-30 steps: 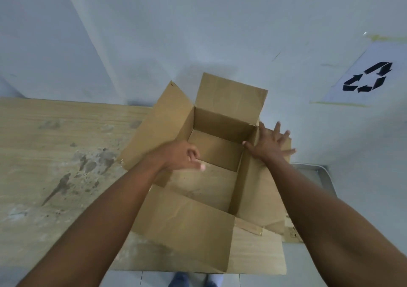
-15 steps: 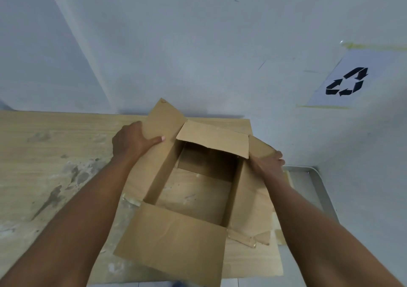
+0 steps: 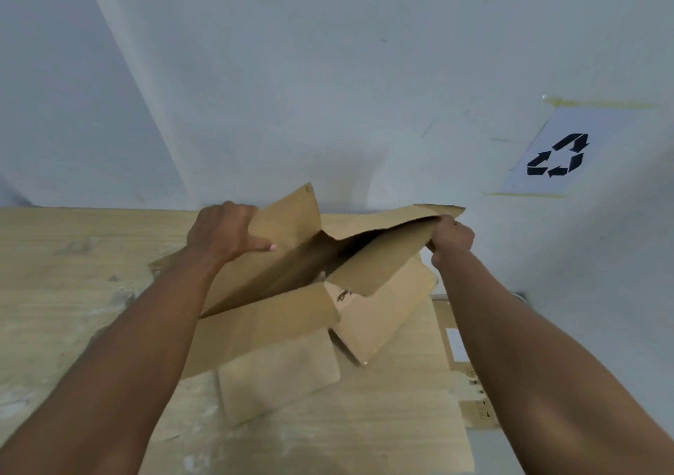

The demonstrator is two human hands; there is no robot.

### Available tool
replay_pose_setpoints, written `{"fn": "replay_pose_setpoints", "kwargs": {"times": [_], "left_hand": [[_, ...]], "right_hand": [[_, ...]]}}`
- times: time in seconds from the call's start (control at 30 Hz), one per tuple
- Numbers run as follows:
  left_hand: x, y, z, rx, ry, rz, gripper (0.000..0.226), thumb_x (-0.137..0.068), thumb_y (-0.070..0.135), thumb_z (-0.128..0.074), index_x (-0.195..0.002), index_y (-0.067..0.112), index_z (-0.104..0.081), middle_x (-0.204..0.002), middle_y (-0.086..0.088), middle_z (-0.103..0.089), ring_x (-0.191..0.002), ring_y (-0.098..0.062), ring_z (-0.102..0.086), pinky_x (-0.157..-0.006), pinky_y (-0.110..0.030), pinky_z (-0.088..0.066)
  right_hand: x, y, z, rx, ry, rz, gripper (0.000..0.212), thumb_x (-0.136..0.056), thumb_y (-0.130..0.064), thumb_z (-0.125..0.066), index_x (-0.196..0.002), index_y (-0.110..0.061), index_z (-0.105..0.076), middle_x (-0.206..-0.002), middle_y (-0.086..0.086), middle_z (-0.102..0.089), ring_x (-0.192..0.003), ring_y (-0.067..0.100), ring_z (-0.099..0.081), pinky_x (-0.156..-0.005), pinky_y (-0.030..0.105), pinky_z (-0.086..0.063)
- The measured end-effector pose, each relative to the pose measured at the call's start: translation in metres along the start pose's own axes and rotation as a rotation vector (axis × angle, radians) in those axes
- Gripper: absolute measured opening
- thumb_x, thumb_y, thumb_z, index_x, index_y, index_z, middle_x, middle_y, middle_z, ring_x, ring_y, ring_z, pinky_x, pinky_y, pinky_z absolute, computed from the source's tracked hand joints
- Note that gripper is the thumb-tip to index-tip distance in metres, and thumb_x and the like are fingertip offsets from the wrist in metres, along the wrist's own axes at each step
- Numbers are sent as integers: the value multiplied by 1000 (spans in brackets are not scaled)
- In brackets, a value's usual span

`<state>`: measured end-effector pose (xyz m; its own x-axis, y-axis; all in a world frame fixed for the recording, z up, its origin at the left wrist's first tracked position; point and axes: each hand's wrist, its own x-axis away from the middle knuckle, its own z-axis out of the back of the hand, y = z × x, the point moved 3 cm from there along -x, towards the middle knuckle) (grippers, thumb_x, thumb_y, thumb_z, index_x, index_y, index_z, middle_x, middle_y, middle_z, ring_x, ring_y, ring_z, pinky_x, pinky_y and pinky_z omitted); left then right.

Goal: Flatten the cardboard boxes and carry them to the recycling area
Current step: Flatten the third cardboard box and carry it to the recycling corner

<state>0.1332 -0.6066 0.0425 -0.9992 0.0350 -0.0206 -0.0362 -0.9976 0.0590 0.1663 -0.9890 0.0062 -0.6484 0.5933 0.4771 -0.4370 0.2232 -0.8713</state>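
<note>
A brown cardboard box (image 3: 277, 314) is lifted off the wooden table (image 3: 65, 292) and half collapsed, its sides skewed and its flaps hanging down. My left hand (image 3: 222, 232) grips the box's upper left panel, thumb on the near face. My right hand (image 3: 452, 239) is closed on the upper right edge of the box. A dark gap between the two hands shows the inside of the box. A white sheet with a black recycling sign (image 3: 558, 155) is taped to the wall at the right.
The pale wall stands directly behind the table. More flat cardboard (image 3: 470, 376) lies past the table's right edge, partly hidden by my right arm. The tabletop has grey stains on its left side.
The box stood open on the table with my hands on its side flaps. It has been lifted and squeezed out of square, with both hands now gripping its upper edges.
</note>
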Motion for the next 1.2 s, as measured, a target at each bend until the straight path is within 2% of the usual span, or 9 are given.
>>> {"fn": "replay_pose_setpoints", "kwargs": {"times": [0.17, 0.27, 0.37, 0.47, 0.63, 0.8, 0.93, 1.07, 1.2], "left_hand": [[9, 0, -7, -4, -75, -131, 62, -59, 80, -70, -74, 22, -54, -70, 2, -59, -73, -24, -60, -64, -34, -46], [15, -3, -15, 13, -71, -177, 65, -58, 84, -67, -72, 23, -51, -67, 3, -58, -69, -23, -60, -63, -34, -47], [20, -2, -22, -19, -56, -232, 73, -60, 89, -57, -85, 20, -60, -66, 3, -54, -71, -26, -62, -64, -35, -49], [24, -1, -22, -15, -1, -249, 88, -61, 95, -36, -91, 17, -62, -56, 6, -43, -63, -25, -56, -61, -33, -48], [30, -5, -20, -28, 27, -219, 98, -59, 101, -14, -90, 19, -59, -53, 9, -37, -58, -22, -46, -58, -31, -43], [29, -1, -17, -11, -7, -190, 104, -55, 102, -24, -110, 21, -60, -73, 0, -63, -76, -26, -64, -68, -32, -46], [28, 2, -11, -5, -128, -103, 110, -49, 104, -28, -128, 30, -47, -88, 2, -65, -91, -25, -65, -76, -34, -46], [21, 3, -5, 285, -446, 72, 117, -49, 106, -35, -141, 35, -35, -132, 5, -61, -118, -24, -59, -98, -45, -46], [22, 21, 6, 311, -671, -2, 108, -51, 92, -64, -139, 36, -34, -130, 14, -55, -118, -19, -58, -99, -43, -46]], "right_hand": [[17, 6, -39, -160, -252, -12, 12, -95, -14, -56, -99, -12, -67, -98, 7, -66, -87, 22, -68, -65, 20, -55], [33, 4, -60, -127, -396, 16, 52, -101, -28, -55, -149, -18, -38, -116, 3, -63, -110, 23, -68, -91, 36, -58], [53, 4, -81, 117, -480, 54, 96, -87, -61, -63, -157, -32, -5, -151, 4, -39, -132, 30, -51, -97, 54, -52], [70, 4, -99, 401, -442, 370, 114, -78, -66, -71, -158, -35, 4, -167, -1, -4, -152, 33, -16, -117, 57, -27], [74, 11, -105, 935, -685, 976, 90, -80, -52, -60, -156, -44, -12, -166, -13, 15, -153, 24, 17, -114, 69, -8], [65, 16, -100, 1198, -645, 1210, 81, -74, -22, -71, -144, -33, -33, -159, -9, -22, -154, 24, 6, -114, 72, 0], [66, 7, -108, 1193, -534, 1263, 42, -91, -26, -67, -129, -24, -50, -134, -3, -48, -141, 28, -28, -115, 69, -12], [61, 2, -111, 1184, -549, 1226, 24, -100, -28, -55, -124, -22, -55, -127, -1, -52, -133, 29, -36, -115, 66, -15], [63, 0, -113, 1149, -570, 1218, 22, -102, -29, -51, -122, -23, -57, -124, -2, -55, -130, 28, -38, -115, 65, -16]]}}
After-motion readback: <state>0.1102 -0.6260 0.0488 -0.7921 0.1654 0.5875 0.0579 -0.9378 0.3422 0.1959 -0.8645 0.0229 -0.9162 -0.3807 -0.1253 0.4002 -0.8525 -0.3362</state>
